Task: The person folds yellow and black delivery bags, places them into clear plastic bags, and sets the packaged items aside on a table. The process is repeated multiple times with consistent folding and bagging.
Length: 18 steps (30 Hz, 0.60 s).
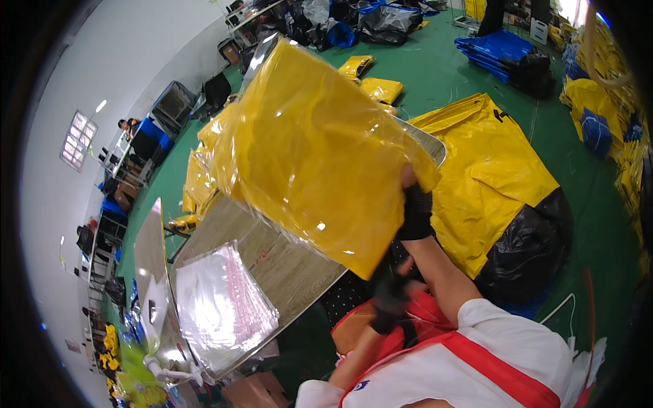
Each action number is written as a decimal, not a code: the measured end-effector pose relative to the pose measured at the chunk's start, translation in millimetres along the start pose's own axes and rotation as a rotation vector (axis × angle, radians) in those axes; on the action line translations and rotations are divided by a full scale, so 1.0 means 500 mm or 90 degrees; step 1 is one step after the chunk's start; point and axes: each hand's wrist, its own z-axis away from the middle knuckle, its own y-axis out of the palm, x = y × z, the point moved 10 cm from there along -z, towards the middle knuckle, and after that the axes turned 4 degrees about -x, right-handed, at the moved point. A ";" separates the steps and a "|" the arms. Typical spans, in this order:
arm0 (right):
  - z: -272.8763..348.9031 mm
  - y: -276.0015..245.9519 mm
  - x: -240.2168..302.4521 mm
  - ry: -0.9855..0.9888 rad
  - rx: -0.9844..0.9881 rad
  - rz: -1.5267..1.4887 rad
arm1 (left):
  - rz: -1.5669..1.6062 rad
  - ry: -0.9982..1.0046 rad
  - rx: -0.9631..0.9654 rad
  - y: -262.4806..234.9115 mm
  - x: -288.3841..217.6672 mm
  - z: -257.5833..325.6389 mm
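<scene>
A flat, folded yellow waterproof-looking item in a clear plastic bag (320, 156) is held up over the wooden-topped table (299, 272). My right hand (416, 204), in a black fingerless glove, grips its right edge, with the thumb on the near face and the fingers hidden behind. My left hand (391, 299), also black-gloved, is just below the bag's lower corner, close to my body. Motion smears its fingers. On the table's near left part lies a stack of clear plastic bags (224, 306) with pinkish printed strips.
Yellow bagged packets (201, 177) are heaped beyond the table. At the right, a large yellow folded sheet (490, 177) lies beside a black plastic bundle (527, 245). Blue folded items (500, 54) are stacked on the green floor. A green-bladed fan (139, 377) stands at the lower left.
</scene>
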 end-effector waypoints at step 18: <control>0.001 0.158 0.097 0.374 0.391 0.122 | -0.567 0.266 -0.198 -0.283 -0.451 -0.131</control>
